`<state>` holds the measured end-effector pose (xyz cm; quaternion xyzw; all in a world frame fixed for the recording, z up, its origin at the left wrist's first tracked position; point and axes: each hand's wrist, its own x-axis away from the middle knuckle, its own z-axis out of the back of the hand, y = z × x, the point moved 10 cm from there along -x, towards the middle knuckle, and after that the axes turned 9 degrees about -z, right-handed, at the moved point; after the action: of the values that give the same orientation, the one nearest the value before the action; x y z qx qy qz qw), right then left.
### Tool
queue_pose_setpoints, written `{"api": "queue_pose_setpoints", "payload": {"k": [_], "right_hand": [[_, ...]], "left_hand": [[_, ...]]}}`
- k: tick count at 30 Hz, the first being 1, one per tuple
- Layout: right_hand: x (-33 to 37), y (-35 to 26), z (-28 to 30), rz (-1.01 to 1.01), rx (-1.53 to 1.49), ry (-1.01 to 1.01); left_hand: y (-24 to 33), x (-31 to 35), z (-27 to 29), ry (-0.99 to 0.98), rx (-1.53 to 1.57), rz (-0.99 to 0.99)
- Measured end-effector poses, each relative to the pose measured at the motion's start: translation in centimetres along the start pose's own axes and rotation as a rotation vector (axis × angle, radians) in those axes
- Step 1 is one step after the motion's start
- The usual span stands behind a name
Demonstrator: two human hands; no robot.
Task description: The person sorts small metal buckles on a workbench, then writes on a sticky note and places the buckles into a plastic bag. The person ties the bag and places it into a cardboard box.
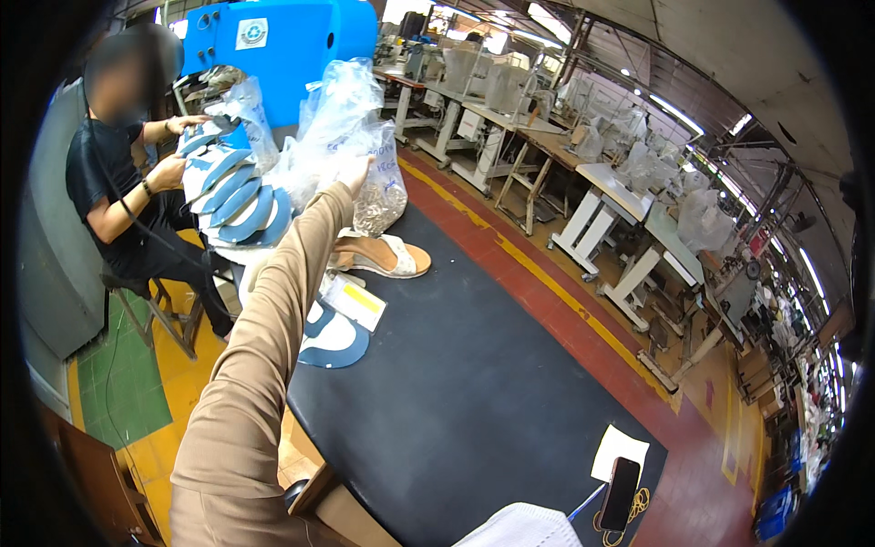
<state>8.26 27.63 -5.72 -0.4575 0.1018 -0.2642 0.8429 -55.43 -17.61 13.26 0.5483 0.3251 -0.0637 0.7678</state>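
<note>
My left arm, in a beige sleeve, reaches far across the black table [456, 365]. At its end my left hand [350, 173] is closed on a crumpled clear plastic bag [346, 102], its fingers partly lost against the plastic. Small brownish pieces show in the bottom of a clear bag [378, 211] just beside the hand. Nearer than the bags lies a white sandal with a tan footbed [390, 257]. By my forearm are a white and yellow card [357, 303] and blue-and-white sole-shaped pieces [342, 345], partly hidden by the sleeve. My right hand is not in view.
At left, a seated co-worker [123, 164] handles stacked blue-and-white pieces [239, 202]. A blue cabinet [283, 46] stands behind. Near the right corner lie a phone [621, 492], paper [620, 451] and yellow cord [641, 501]. White knit fabric [524, 529] shows below. Workbenches [547, 137] line the aisle.
</note>
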Motion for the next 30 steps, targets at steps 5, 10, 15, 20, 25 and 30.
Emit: {"api": "queue_pose_setpoints", "payload": {"k": [5,10,15,20,25,30], "right_hand": [[-0.4,0.0,-0.4,-0.027,-0.026,-0.041],[-0.7,0.0,0.1,-0.056,-0.030,-0.034],[-0.5,-0.1,0.3,-0.061,-0.043,-0.047],[0.1,0.4,0.8,-0.082,-0.056,-0.048],[2.0,0.1,1.0,-0.065,-0.070,-0.047],[3.4,-1.2,2.4,-0.020,-0.089,-0.008]], "left_hand": [[0.2,-0.5,-5.0,-0.204,0.415,-0.086],[3.6,2.7,-12.8,-0.307,0.743,-0.017],[7.1,5.0,-15.1,-0.457,0.846,-0.108],[10.9,9.3,-18.1,-0.670,0.958,0.028],[16.2,16.0,-17.3,-0.799,0.824,-0.032],[19.4,19.8,-15.5,-0.889,1.067,0.026]]}}
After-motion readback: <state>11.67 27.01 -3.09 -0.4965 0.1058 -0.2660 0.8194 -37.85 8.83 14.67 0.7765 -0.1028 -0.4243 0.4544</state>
